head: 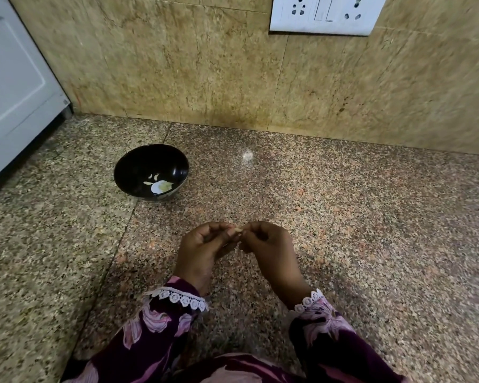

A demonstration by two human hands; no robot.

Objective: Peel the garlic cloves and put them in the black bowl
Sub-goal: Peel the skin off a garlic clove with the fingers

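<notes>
A black bowl (pixel 151 172) stands on the speckled granite counter (pixel 343 217), to the left of and behind my hands. Pale bits lie inside it, maybe garlic or a painted pattern. My left hand (pixel 202 250) and my right hand (pixel 266 244) meet fingertip to fingertip low over the counter. Between them they pinch a small garlic clove (pixel 237 231), mostly hidden by the fingers. A small whitish piece (pixel 247 155), perhaps garlic or peel, lies alone on the counter farther back.
A beige marble wall (pixel 205 64) closes off the back of the counter, with a white socket plate (pixel 325 13) at upper right. A white appliance (pixel 14 87) stands at the left edge, close to the bowl.
</notes>
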